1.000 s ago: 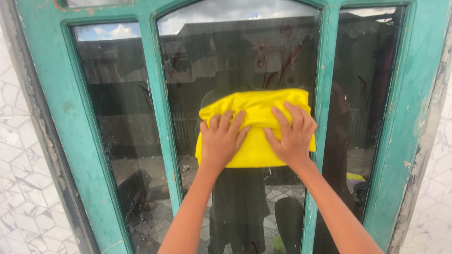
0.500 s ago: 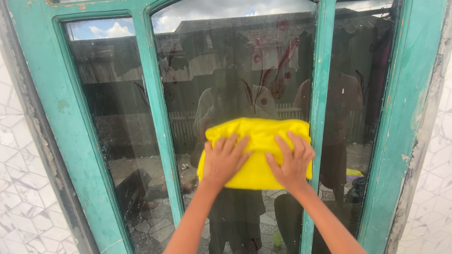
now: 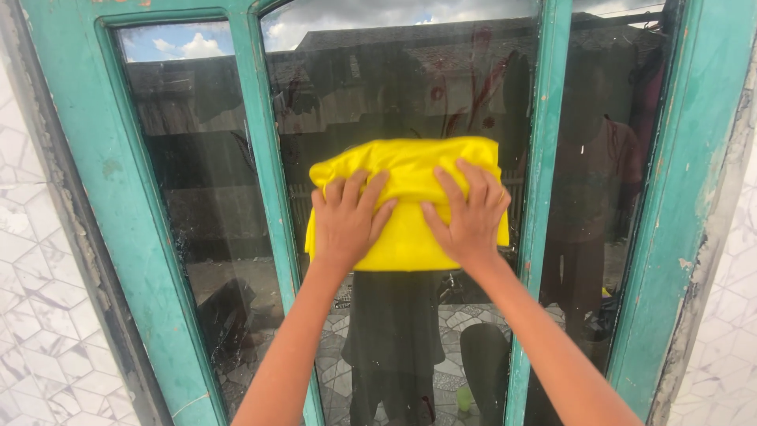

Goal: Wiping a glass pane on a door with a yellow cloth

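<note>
A folded yellow cloth [image 3: 406,170] is pressed flat against the middle glass pane [image 3: 394,87] of a green-framed window. My left hand [image 3: 345,221] lies spread on the cloth's left half. My right hand [image 3: 471,217] lies spread on its right half, close to the green bar [image 3: 535,197] beside the pane. Both palms push the cloth onto the glass. The glass mirrors a dark figure, a building and sky.
The window's green wooden frame [image 3: 95,197] has chipped paint and splits the glass into three tall panes. White patterned wall tiles [image 3: 31,315] flank it on the left and on the right [image 3: 729,347].
Both hands slid the cloth down the pane, then back up and slightly left. It now sits higher than half a second ago.
</note>
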